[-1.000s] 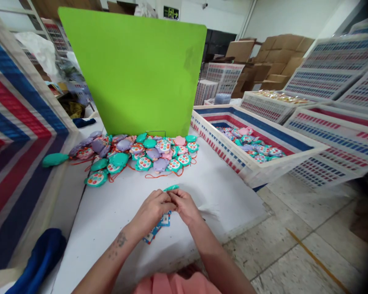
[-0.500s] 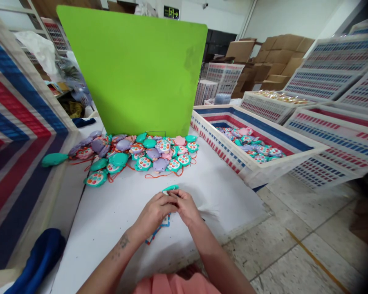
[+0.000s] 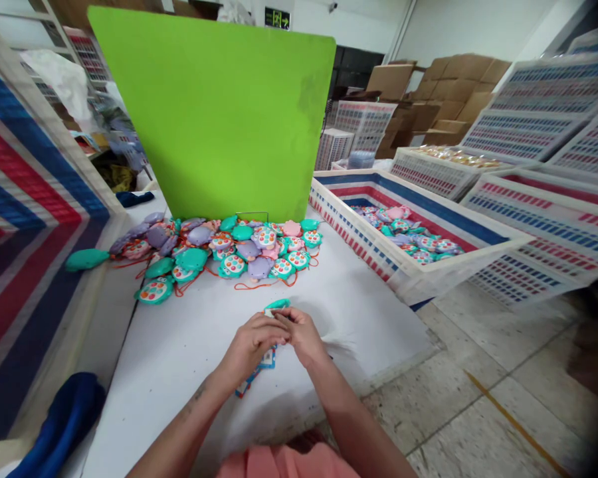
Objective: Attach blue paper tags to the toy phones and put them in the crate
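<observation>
Teal plastic toy (image 3: 278, 304), only partly visible, is at 12 o'clock, just past your fingertips. Your L grip (image 3: 252, 342) & R grip (image 3: 303, 337) meet at its near end, fingers bent in and close together; can't tell what's clamped btwn them, b/c the fingers hide it. So both hands are taken up at that one spot. Blue-bordered printed cards (image 3: 268, 360) peek out at 7 o'clock, partly under your L grip, & a fan of thin white strands (image 3: 341, 343) is at 3, just beside your R wrist.

White tabletop (image 3: 179, 352) shows btwn you & the heap of teal, purple & pink plastic toys (image 3: 248, 250) at 11-12, w/ orange cord loops (image 3: 254, 287) trailing off its near side. Upright green board (image 3: 214, 119) walls off 12, behind the heap. White plastic crate w/ striped liner (image 3: 473, 257) borders 2 o'clock; tabletop edge runs approx. 2 to 4, tiled floor (image 3: 448, 372) past it. Dark-blue cloth (image 3: 67, 418) at 8.
</observation>
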Demonstrator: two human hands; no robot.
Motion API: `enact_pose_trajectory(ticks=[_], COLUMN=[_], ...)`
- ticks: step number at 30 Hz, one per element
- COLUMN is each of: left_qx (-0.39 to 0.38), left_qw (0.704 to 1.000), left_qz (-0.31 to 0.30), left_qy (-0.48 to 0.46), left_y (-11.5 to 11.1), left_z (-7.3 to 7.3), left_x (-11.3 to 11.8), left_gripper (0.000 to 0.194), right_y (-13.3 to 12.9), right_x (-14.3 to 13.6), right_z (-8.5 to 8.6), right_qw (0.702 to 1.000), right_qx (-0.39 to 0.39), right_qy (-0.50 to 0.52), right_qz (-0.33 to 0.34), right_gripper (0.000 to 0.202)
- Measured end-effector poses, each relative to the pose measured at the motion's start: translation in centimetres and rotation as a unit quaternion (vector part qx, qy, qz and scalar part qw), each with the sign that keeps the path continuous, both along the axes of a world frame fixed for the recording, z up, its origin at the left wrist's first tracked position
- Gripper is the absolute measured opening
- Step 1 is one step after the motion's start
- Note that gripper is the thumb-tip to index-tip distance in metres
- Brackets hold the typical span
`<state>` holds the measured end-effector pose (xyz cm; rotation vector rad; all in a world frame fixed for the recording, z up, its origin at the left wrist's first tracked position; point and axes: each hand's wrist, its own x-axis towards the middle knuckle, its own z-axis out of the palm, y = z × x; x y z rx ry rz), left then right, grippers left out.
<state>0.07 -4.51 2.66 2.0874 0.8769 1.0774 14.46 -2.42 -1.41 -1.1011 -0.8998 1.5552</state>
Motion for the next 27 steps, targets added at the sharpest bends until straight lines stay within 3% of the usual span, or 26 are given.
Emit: enact_pose_trajectory(ticks=[2, 4, 7, 10, 18, 27], left_qx=[-0.096, -0.191, -0.279, -0.288, -0.269, -0.253], left_qw=[0.990, 0.964, 0.923, 0.912, 0.919, 0.930], left_qz=[0.058, 0.114, 0.164, 0.189, 0.207, 0.193], left_qy=[-0.081, -0.144, -0.209, -0.224, -0.199, -0.182], left_y=[0.2, 0.5, 0.9, 1.0, 0.9, 0.8], left_z=[-0.4, -0.8, -1.4, -1.7, -1.9, -2.2], left_x=[0.0, -0.1, -0.1, -0.1, -0.5, -0.6], left_gripper=[0.017, 0.018, 0.024, 0.026, 0.025, 0.022], right_y=[-0.1, -0.2, -0.3, -0.5, -1.3, -1.6], right_x=[0.3, 0.6, 0.8, 0.7, 0.1, -0.1], right_z=[-0.1, 0.0, 0.3, 0.7, 2.0, 2.5], right_qw=[0.990, 0.957, 0.914, 0.898, 0.834, 0.820], right_qx=[0.070, 0.162, 0.262, 0.301, 0.353, 0.361], right_qy=[-0.119, -0.229, -0.294, -0.315, -0.422, -0.442], right_qz=[-0.022, -0.077, -0.097, -0.070, -0.036, -0.032], right_gripper=[0.018, 0.011, 0.010, 0.013, 0.016, 0.016])
